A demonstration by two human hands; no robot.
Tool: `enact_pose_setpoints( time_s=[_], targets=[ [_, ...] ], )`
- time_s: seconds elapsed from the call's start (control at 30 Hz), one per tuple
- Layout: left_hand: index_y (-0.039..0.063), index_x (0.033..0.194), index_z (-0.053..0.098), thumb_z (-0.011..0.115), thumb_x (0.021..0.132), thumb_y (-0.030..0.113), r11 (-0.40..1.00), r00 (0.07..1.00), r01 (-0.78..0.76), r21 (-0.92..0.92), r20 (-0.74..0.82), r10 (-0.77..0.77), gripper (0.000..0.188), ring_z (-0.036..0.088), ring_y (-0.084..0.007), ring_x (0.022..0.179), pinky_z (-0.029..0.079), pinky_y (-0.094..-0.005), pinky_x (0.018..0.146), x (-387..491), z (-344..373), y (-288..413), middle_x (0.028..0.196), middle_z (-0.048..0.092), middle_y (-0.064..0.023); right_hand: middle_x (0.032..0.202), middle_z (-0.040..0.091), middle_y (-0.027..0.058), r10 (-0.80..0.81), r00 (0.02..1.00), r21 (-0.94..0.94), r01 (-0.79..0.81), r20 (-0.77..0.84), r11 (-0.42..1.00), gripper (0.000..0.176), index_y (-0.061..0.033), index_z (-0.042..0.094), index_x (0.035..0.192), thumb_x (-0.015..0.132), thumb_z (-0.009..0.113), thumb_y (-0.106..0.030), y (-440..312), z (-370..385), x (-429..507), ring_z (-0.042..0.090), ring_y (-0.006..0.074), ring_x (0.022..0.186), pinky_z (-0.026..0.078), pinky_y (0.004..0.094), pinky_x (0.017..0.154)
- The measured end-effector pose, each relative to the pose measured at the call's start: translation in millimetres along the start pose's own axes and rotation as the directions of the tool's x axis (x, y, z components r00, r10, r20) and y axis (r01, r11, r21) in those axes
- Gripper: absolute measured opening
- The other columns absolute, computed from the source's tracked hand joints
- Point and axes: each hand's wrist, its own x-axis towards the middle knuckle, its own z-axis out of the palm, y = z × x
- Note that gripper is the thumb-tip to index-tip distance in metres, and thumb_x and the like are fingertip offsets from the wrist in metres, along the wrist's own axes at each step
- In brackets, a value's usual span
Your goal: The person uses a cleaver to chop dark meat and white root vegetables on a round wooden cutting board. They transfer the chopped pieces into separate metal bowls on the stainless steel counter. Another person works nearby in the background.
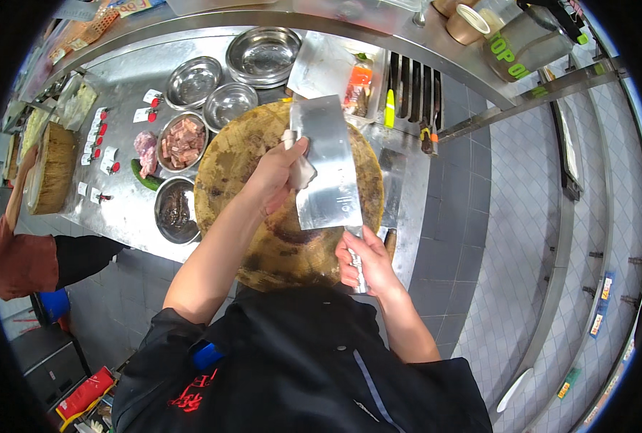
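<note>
My right hand (pixel 368 262) grips the metal handle of a broad cleaver (pixel 327 173), its blade raised over a round wooden chopping block (pixel 229 168). In my left hand (pixel 279 176) is a white cloth (pixel 301 172), pressed against the left side of the blade. The block's top is stained dark in places. At its left edge stand a steel bowl of cut meat pieces (pixel 182 142) and a steel bowl with dark contents in liquid (pixel 175 208). A piece of raw meat (pixel 146 151) and a cucumber (pixel 145 176) lie beside them.
Steel bowls (pixel 264 54) stand behind the block. A plastic bin (pixel 375 92) holds packets, beside a slotted knife rack (pixel 415 89). A second cleaver (pixel 392 187) lies right of the block. An overhead steel shelf (pixel 310 23) crosses the back. Another person (pixel 26 260) works at left.
</note>
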Motion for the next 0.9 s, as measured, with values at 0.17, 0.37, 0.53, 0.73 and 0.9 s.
enact_pose_setpoints(
  time_s=[0.17,0.37,0.53,0.73,0.9],
  targets=[
    [0.0,0.131,0.058,0.05,0.114,0.038,0.964,0.979,0.146,0.224,-0.173,-0.108,0.043,0.069,-0.0186,0.092,0.056,-0.0356,0.08,-19.5,23.8,-16.0,0.107,0.072,-0.0102,0.08,0.055,0.0032,-0.063,0.994,-0.063,0.058,-0.092,0.996,0.016,-0.0121,0.051,0.114,0.109,0.061,-0.024,-5.8,6.8,12.3,0.048,0.0108,0.05,0.039,0.0273,0.041],
    [0.001,0.129,0.062,0.052,0.114,0.032,0.924,0.98,-0.186,0.335,0.13,0.15,0.036,0.063,-0.0098,0.091,0.054,-0.0305,0.082,-84.6,15.5,-78.5,0.103,0.069,-0.0016,0.07,0.056,0.0028,-0.459,0.816,-0.316,0.358,-0.351,0.879,0.022,-0.0068,0.048,0.104,0.109,0.059,-0.026,-92.3,-28.1,84.7,0.052,0.0136,0.042,0.043,0.0302,0.035],
    [0.008,0.128,0.061,0.058,0.111,0.036,0.988,0.964,-0.145,-0.054,-0.234,0.129,0.033,0.067,-0.0121,0.08,0.056,-0.0288,0.072,-153.9,-97.5,-62.0,0.096,0.069,-0.0012,0.067,0.056,0.0035,-0.754,0.53,-0.768,0.266,-0.388,0.582,0.021,-0.0037,0.055,0.102,0.108,0.059,-0.024,-186.2,-103.3,156.2,0.055,0.0146,0.049,0.045,0.0341,0.042],
    [0.004,0.12,0.064,0.054,0.112,0.037,0.965,0.822,-0.2,-0.169,-0.566,0.071,0.036,0.068,-0.0153,0.076,0.055,-0.0315,0.064,-213.7,-216.8,-98.4,0.094,0.071,-0.004,0.077,0.066,0.0118,-0.714,0.589,-0.84,0.105,-0.379,0.532,0.032,-0.0014,0.051,0.119,0.102,0.067,-0.023,-204.1,-162.9,209.6,0.062,0.0187,0.053,0.051,0.0368,0.046],
    [0.0,0.152,0.043,0.036,0.114,0.052,0.848,0.893,-0.047,-0.527,-0.402,-0.201,0.065,0.043,-0.0329,0.149,0.027,-0.054,0.126,-179.1,-229.3,-144.5,0.162,0.044,-0.0194,0.105,0.071,0.0193,-0.75,0.582,-0.861,0.158,-0.314,0.483,0.052,-0.0029,0.044,0.141,0.099,0.07,-0.018,-190.9,-187.7,211.7,0.073,0.0255,0.079,0.06,0.0373,0.07]
  ],
)
